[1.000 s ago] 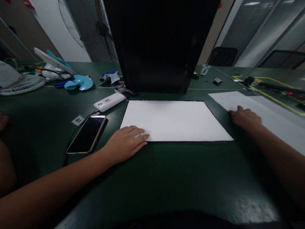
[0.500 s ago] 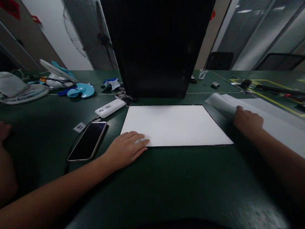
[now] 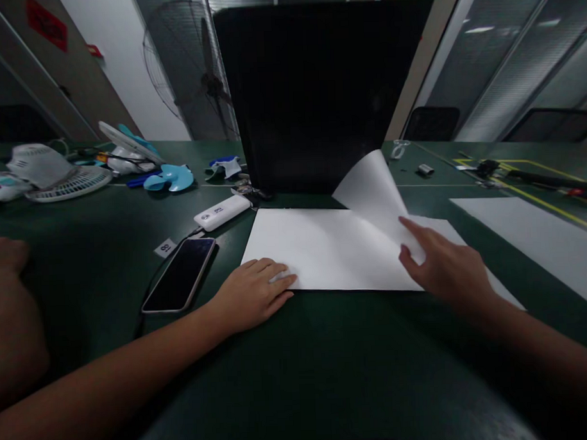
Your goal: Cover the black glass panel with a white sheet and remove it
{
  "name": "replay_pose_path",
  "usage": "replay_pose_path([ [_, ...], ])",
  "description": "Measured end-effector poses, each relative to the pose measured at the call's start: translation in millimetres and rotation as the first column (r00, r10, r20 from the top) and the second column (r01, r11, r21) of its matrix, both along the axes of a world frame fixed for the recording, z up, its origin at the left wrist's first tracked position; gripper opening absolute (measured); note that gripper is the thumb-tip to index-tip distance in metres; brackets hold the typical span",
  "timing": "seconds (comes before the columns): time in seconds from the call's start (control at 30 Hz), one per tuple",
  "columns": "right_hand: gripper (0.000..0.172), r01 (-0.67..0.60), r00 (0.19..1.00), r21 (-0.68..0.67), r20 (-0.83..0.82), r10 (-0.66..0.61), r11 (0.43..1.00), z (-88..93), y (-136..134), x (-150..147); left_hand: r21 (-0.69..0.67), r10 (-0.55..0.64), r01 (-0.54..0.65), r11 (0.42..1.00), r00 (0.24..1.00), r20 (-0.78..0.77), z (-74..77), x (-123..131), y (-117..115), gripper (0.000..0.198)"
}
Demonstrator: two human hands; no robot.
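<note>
A white sheet of paper [image 3: 318,248] lies flat on the dark green table [image 3: 289,374] in front of me. My left hand [image 3: 251,300] rests flat on its near left corner, fingers stretched out. My right hand [image 3: 444,269] pinches a second white sheet [image 3: 374,191] between thumb and fingers. That sheet curls upward over the right part of the flat one.
A tall black panel [image 3: 318,91] stands behind the paper. A phone [image 3: 181,283] and a white power bank [image 3: 222,212] lie to the left. Fan parts [image 3: 70,179] and a blue blade [image 3: 169,178] sit far left. More white paper [image 3: 539,240] lies at right. Another person's arm [image 3: 10,307] is at the left edge.
My right hand has picked up a sheet from the pile at right and carried it left over the flat sheet. My left hand stayed in place. The view tilted up slightly.
</note>
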State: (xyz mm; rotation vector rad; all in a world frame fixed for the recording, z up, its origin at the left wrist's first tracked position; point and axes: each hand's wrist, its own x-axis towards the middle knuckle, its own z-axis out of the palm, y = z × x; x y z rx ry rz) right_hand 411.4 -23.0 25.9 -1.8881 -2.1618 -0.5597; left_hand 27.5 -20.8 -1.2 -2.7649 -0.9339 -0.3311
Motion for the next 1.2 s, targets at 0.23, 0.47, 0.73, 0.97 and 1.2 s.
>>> replay_pose_path([
  [0.23,0.05,-0.471,0.867,-0.054,0.159,0.473,0.881,-25.0,-8,-8,0.056,-0.03,0.029,0.998,0.999,0.018,-0.1,0,0,0.029],
  [0.47,0.042,-0.721,0.673,-0.054,0.188,0.716,0.691,-31.6,-4,0,0.312,-0.227,0.181,0.933,0.967,0.116,-0.7,1,-2,0.009],
  [0.73,0.051,-0.839,0.543,0.071,0.17,0.823,0.539,-22.4,-14,-11,0.488,-0.249,0.206,0.849,0.968,0.025,6.6,-3,-11,0.045],
  [0.97,0.037,-0.829,0.555,0.045,0.186,0.811,0.558,-26.0,-10,-11,0.398,-0.195,0.171,0.901,0.981,0.021,6.0,-1,-8,0.043],
  [1.2,0.029,-0.816,0.576,0.066,0.185,0.796,0.574,-27.4,-1,-2,0.397,-0.029,0.02,0.918,0.999,0.016,5.7,2,-8,0.03],
])
